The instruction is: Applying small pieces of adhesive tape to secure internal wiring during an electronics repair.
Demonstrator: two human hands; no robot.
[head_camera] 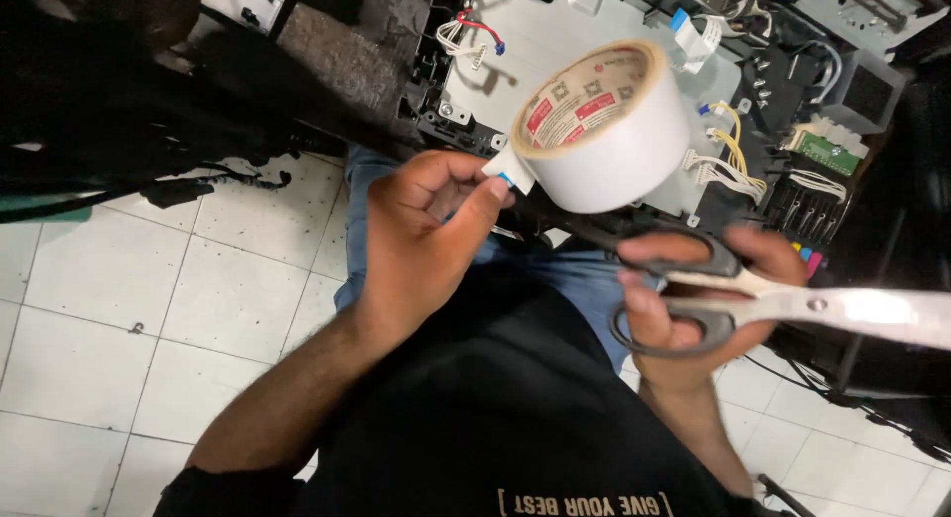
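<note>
White floor tiles [119,279] below; scissors [792,301] point right, lengthwise across.

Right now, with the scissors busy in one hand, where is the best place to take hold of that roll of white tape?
Probably through the open cardboard core of the roll of white tape, which faces the camera, fingers inside and thumb on the outer band. The left hand only pinches its loose tab, so the roll dangles.

Your tape roll [609,146] at 12 o'clock: white, tan core with red-white labels. Scissors [753,299] at 3 o'clock: black handles, silver blades. Floor [119,309] at 9 o'clock: white tiles, dark grout. Your jeans [584,274]: blue.
</note>
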